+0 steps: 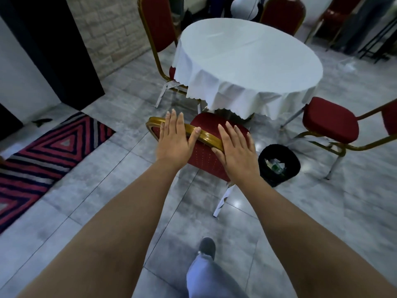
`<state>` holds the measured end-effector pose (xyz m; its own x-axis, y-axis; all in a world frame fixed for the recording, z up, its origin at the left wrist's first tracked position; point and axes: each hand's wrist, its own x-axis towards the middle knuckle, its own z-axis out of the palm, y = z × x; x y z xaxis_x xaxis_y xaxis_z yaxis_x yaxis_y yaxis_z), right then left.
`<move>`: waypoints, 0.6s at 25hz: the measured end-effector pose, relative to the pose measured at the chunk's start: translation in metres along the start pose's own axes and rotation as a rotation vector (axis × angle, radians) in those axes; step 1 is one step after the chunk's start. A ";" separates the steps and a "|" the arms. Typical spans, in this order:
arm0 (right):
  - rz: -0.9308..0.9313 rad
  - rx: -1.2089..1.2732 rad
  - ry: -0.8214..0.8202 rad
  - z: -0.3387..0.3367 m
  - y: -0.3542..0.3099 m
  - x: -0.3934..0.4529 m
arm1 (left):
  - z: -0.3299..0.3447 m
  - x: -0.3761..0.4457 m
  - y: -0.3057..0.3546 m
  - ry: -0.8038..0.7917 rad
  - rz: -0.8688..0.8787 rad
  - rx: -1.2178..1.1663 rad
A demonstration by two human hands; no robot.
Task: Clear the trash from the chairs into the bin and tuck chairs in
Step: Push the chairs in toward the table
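Note:
A red chair with a gold frame (204,155) stands right in front of me, its seat partly under the round table with a white cloth (247,61). My left hand (175,138) lies flat on the gold top rail, fingers stretched out. My right hand (235,149) rests flat on the rail's right end and the red backrest, fingers also straight. Neither hand holds anything. A black bin (278,164) stands on the floor just right of this chair, with crumpled trash inside. Another red chair (330,123) stands pulled out at the right, its seat bare.
A red chair (159,24) sits at the table's left side, and two more (283,14) stand behind it. A striped red and black rug (43,160) lies at the left. A dark pillar (53,46) and stone wall stand at far left. My foot (207,247) is on grey tiles.

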<state>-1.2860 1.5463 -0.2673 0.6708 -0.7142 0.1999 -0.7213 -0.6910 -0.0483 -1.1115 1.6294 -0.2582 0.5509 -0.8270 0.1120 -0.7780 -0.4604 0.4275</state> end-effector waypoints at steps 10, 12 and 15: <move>0.123 0.053 -0.178 0.011 0.055 0.123 | 0.027 0.132 0.032 -0.017 -0.006 -0.022; 0.159 0.065 -0.217 0.010 0.063 0.143 | 0.030 0.152 0.038 -0.035 -0.013 -0.019; 0.198 0.066 -0.250 0.009 0.071 0.160 | 0.032 0.173 0.045 -0.063 -0.014 0.003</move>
<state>-1.2281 1.3823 -0.2470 0.5459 -0.8353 -0.0657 -0.8348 -0.5356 -0.1270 -1.0607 1.4555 -0.2480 0.5422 -0.8388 0.0492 -0.7709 -0.4733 0.4262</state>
